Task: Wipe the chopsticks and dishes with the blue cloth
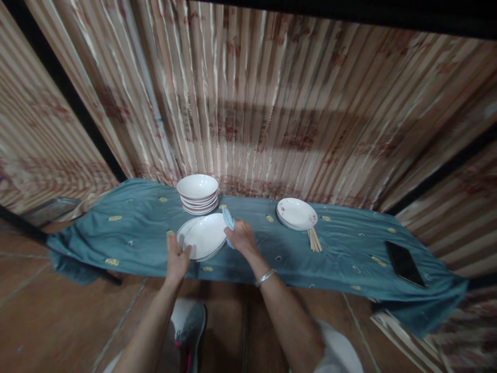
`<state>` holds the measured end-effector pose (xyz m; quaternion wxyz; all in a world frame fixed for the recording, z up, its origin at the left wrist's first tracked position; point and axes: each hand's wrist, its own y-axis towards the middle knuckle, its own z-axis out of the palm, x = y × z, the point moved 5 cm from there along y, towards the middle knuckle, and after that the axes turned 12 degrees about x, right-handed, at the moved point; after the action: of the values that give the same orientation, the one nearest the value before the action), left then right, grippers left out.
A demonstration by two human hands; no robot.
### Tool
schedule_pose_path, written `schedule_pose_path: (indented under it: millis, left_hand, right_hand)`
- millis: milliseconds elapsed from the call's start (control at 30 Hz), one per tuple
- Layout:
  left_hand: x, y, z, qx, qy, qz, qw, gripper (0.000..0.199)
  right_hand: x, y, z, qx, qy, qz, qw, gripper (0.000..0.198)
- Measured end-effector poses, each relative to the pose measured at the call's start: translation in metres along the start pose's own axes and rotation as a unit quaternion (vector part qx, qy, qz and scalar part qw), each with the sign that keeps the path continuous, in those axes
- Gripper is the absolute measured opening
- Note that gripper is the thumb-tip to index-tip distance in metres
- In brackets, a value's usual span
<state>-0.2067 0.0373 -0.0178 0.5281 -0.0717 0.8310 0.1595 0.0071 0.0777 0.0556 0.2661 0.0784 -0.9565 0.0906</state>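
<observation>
A white plate (207,235) lies on another, partly covered plate (185,228) near the front of the cloth-covered table. My left hand (177,258) grips the left edge of the top plate, its thumb over the rim. Bunched in my right hand (241,236) is a light blue cloth (228,219), touching the plate's right edge. Its fingers are curled round the cloth and partly hidden. Just behind the plates stands a stack of white bowls (198,187) with reddish rims.
To the right, flower-patterned plates (298,213) are stacked, with several wooden chopsticks (315,240) against their front edge. A black phone (404,263) lies on the green tablecloth (341,259) at far right. Dark metal posts (73,98) and a patterned curtain (252,103) enclose the table.
</observation>
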Motion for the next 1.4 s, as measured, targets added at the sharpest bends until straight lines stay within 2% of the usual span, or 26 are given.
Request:
schedule_pose_path:
  millis: [100,200,300,367,433,500,533,600,667,733,867,1033,1200,1333,1400]
  left_hand:
    - [-0.020,-0.005,0.001,0.001,-0.007,0.019,1.000,0.065]
    - [-0.041,-0.011,0.007,0.014,-0.008,0.034,0.999,0.064]
    - [-0.055,-0.021,0.023,0.068,-0.037,0.029,0.997,0.067]
    - [-0.058,-0.030,0.038,0.112,-0.098,0.004,0.989,0.071]
    - [-0.059,-0.040,0.057,0.150,-0.167,-0.032,0.974,0.073]
    - [-0.058,-0.051,0.075,0.163,-0.251,-0.085,0.950,0.072]
    - [-0.058,-0.056,0.086,0.180,-0.296,-0.124,0.930,0.069]
    - [-0.062,-0.068,0.111,0.259,-0.386,-0.188,0.865,0.059]
    - [-0.071,-0.076,0.130,0.318,-0.442,-0.220,0.809,0.051]
    - [-0.077,-0.080,0.140,0.328,-0.464,-0.242,0.786,0.045]
    - [-0.076,-0.079,0.149,0.292,-0.455,-0.286,0.791,0.037]
    - [-0.068,-0.075,0.153,0.262,-0.443,-0.291,0.807,0.030]
    - [-0.066,-0.077,0.160,0.276,-0.425,-0.279,0.816,0.032]
    - [-0.062,-0.080,0.168,0.290,-0.408,-0.279,0.820,0.045]
    - [-0.060,-0.080,0.170,0.290,-0.396,-0.275,0.827,0.050]
  right_hand:
    - [-0.016,-0.010,-0.005,-0.037,0.041,-0.011,0.998,0.023]
    - [-0.044,-0.027,-0.014,-0.088,0.110,-0.014,0.990,0.019]
    - [-0.079,-0.045,-0.024,-0.135,0.210,-0.031,0.968,0.018]
    - [-0.102,-0.056,-0.030,-0.162,0.277,-0.056,0.946,0.017]
    - [-0.125,-0.065,-0.032,-0.181,0.320,-0.043,0.929,0.017]
    - [-0.145,-0.071,-0.031,-0.198,0.353,-0.025,0.914,0.018]
    - [-0.153,-0.074,-0.029,-0.206,0.367,-0.019,0.907,0.018]
    - [-0.165,-0.077,-0.026,-0.216,0.388,-0.007,0.896,0.020]
    - [-0.172,-0.079,-0.021,-0.213,0.391,-0.001,0.896,0.022]
    - [-0.175,-0.080,-0.019,-0.198,0.364,-0.004,0.910,0.024]
    - [-0.175,-0.085,-0.022,-0.155,0.260,0.013,0.953,0.029]
    - [-0.173,-0.092,-0.036,-0.160,0.173,0.043,0.971,0.046]
    - [-0.160,-0.091,-0.032,-0.163,0.058,-0.041,0.984,0.062]
    - [-0.160,-0.086,-0.014,-0.111,-0.038,-0.029,0.993,0.052]
    - [-0.162,-0.085,-0.012,-0.116,-0.070,-0.006,0.991,0.044]
